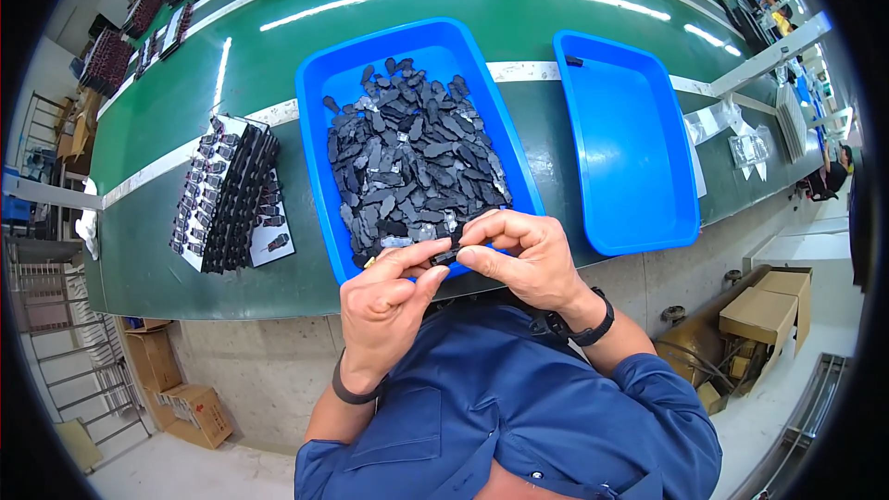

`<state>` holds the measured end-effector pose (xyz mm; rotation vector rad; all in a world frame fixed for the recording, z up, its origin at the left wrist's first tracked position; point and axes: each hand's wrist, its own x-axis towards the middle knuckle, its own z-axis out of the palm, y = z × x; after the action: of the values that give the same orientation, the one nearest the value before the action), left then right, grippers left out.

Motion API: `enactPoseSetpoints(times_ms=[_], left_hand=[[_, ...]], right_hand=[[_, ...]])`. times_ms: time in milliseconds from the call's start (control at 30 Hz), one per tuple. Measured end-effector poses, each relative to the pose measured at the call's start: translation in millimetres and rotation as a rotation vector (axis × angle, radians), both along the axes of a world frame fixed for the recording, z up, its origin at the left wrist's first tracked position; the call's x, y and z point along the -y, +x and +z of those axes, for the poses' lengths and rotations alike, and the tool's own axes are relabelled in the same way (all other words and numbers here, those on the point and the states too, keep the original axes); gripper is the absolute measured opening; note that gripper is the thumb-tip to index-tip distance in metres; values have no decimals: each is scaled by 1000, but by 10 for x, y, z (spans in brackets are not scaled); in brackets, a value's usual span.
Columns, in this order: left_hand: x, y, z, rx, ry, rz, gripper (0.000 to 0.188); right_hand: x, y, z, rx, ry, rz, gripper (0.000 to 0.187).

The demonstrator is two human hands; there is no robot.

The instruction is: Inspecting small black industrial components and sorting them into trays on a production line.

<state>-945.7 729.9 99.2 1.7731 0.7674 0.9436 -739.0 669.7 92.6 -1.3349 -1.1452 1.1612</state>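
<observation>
Both my hands meet over the near edge of a blue plastic tray (319, 185) heaped with small flat black parts (412, 153) of an irregular, elongated shape. Between the fingertips is a small black part (446, 256). My left hand (389, 301) pinches its left end between thumb and index finger. From the other side my right hand (519, 259) grips it with thumb and fingers. Fingers cover much of the part, so its exact kind cannot be told. Some clear or greyish pieces lie among the heaped parts.
A second blue tray (630, 157) to the right holds one small black part (574, 61) in its far left corner. Stacked black racks with small parts (227, 190) stand on the green table (139, 268) at left. Clear plastic bags (750, 146) lie far right; cardboard boxes (764, 315) sit below.
</observation>
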Motion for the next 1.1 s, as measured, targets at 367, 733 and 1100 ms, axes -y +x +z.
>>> enactPoseSetpoints(times_ms=[367, 733, 1100], left_hand=[[112, 56, -87, 145, -137, 68, 17], [127, 83, -125, 174, -199, 146, 10], [155, 41, -152, 195, -221, 101, 3]], right_hand=[[36, -21, -75, -66, -8, -39, 13], [-40, -82, -122, 425, 533, 3, 22], [-33, -120, -194, 492, 644, -47, 30]])
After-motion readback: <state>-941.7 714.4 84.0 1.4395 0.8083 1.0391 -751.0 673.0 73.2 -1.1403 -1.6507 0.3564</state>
